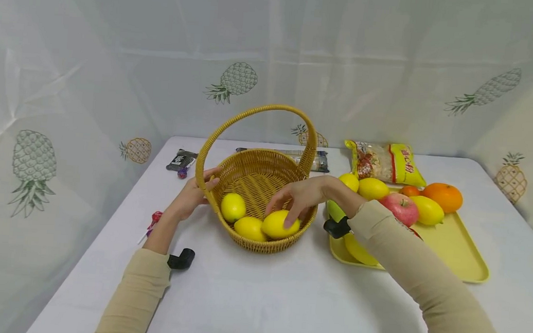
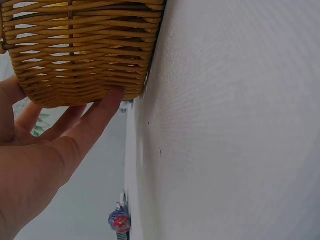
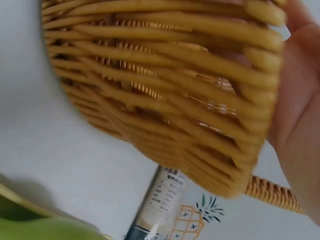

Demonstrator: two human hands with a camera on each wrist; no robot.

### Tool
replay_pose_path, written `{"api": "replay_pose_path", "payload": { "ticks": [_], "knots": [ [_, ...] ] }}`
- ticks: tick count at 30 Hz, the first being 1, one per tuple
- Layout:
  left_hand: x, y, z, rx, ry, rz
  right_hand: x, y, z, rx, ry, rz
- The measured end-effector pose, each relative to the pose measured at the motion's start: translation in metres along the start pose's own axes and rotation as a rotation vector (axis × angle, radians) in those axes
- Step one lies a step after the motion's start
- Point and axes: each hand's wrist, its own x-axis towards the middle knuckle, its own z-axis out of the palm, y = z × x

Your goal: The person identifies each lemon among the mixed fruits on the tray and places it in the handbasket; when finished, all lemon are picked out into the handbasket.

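A woven wicker basket (image 1: 258,186) with a tall hoop handle stands on the table. My left hand (image 1: 192,197) grips its left rim by the foot of the handle; in the left wrist view, fingers (image 2: 95,120) press against the outer weave. Reaching over the right rim, my right hand (image 1: 299,197) holds a yellow lemon (image 1: 281,225) low inside the basket. Two more lemons, one at the left (image 1: 233,207) and one at the front (image 1: 250,229), lie beside it. In the right wrist view the basket wall (image 3: 150,90) hides the fingertips and the held lemon.
Right of the basket, a yellow tray (image 1: 462,252) bears lemons, an apple (image 1: 400,209), an orange (image 1: 443,197) and other fruit. Behind it lies a snack bag (image 1: 383,163). A long packet (image 1: 320,161) is behind the basket. A black packet (image 1: 182,159) and lollipops (image 1: 155,219) lie left.
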Motion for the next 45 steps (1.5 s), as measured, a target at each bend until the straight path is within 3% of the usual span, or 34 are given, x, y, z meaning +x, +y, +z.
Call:
{"api": "replay_pose_path", "payload": {
  "ticks": [7,13,22,27,32,39,45],
  "knots": [
    [0.0,0.0,0.0,-0.004,0.002,0.004,0.016,0.002,0.008,-0.03,0.033,0.043],
    [0.0,0.0,0.001,0.004,0.006,0.001,0.023,0.003,0.014,0.014,0.078,0.085],
    [0.001,0.0,0.001,0.007,0.007,0.0,0.009,0.003,0.004,0.117,0.07,0.059],
    [0.0,0.0,0.001,-0.008,0.006,-0.008,-0.01,0.004,-0.005,0.188,0.096,0.03],
    [0.0,0.0,0.001,-0.008,0.007,-0.009,-0.041,0.006,-0.013,0.274,0.185,-0.02],
    [0.0,-0.001,0.0,0.004,0.005,-0.011,-0.094,0.02,-0.016,0.376,0.401,-0.144],
    [0.0,-0.001,0.0,0.012,0.007,-0.013,-0.127,0.052,0.007,0.346,0.615,-0.183]
  ]
}}
